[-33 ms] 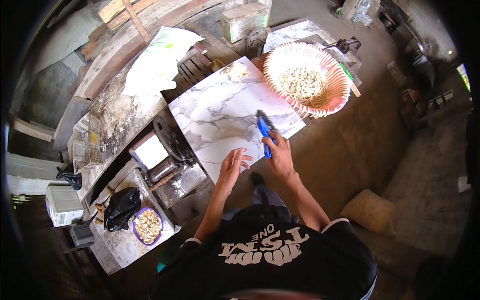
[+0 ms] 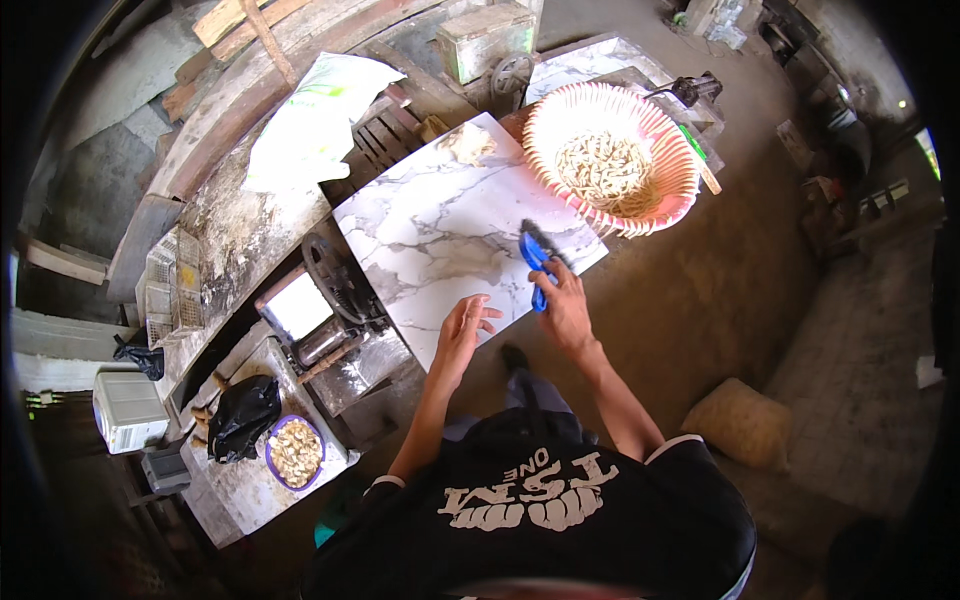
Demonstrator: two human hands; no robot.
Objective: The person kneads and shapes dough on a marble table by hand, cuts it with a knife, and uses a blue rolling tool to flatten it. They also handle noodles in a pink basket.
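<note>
My right hand (image 2: 566,310) is closed round the blue handle of a brush (image 2: 536,258) with dark bristles. The brush is over the right part of a white marble-patterned tabletop (image 2: 420,235), its head pointing away from me. My left hand (image 2: 467,326) is at the near edge of the tabletop, fingers apart and curled a little, holding nothing. Toward the far corner sits a small pale lump, maybe dough (image 2: 468,145). A red-and-white woven basket (image 2: 682,165) full of pale, finger-shaped pieces (image 2: 607,172) stands at the far right.
Left of the tabletop is a hand-wheel machine (image 2: 335,275). Beyond it a white sack (image 2: 310,130) lies on a floury wooden bench (image 2: 235,225). At lower left, a purple bowl (image 2: 322,462) of pale pieces sits beside a black plastic bag (image 2: 245,418). A tan sack (image 2: 738,425) rests on the floor.
The brush in my right hand has tilted, its head shifting slightly right. My left hand stays nearly where it was.
</note>
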